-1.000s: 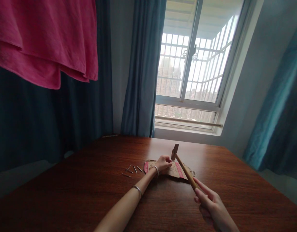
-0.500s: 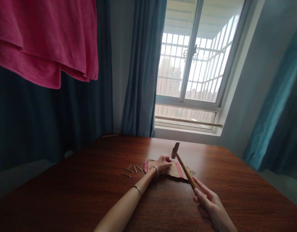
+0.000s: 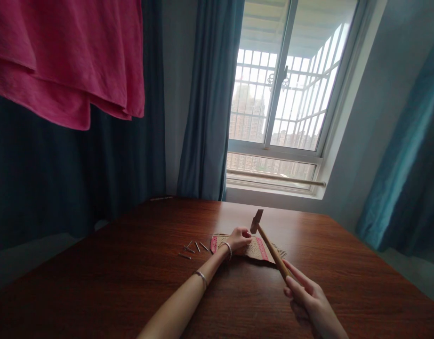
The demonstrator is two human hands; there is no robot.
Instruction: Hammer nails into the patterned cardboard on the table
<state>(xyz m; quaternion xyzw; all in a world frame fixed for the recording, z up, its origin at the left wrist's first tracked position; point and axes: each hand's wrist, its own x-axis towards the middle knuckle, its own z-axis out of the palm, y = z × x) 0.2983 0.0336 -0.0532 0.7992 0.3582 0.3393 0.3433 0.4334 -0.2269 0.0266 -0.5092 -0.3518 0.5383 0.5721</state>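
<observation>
My right hand [image 3: 310,299] is wrapped round the wooden handle of a hammer [image 3: 271,247], whose metal head is raised just beside my left fingertips. My left hand [image 3: 239,239] is closed in a pinch over a piece of corrugated cardboard [image 3: 262,249] with pink stripes and many small marks. A thin nail seems to be between its fingertips, mostly hidden by the fingers. Several loose nails [image 3: 197,246] lie on the table to the left of the cardboard.
The brown wooden table [image 3: 114,278] extends to the wall below a barred window [image 3: 266,146]. Blue curtains [image 3: 203,108] hang beside the window, and a pink cloth [image 3: 68,66] hangs at upper left.
The hammer and my right hand have shifted very slightly. My left hand stays in its pinch over the cardboard.
</observation>
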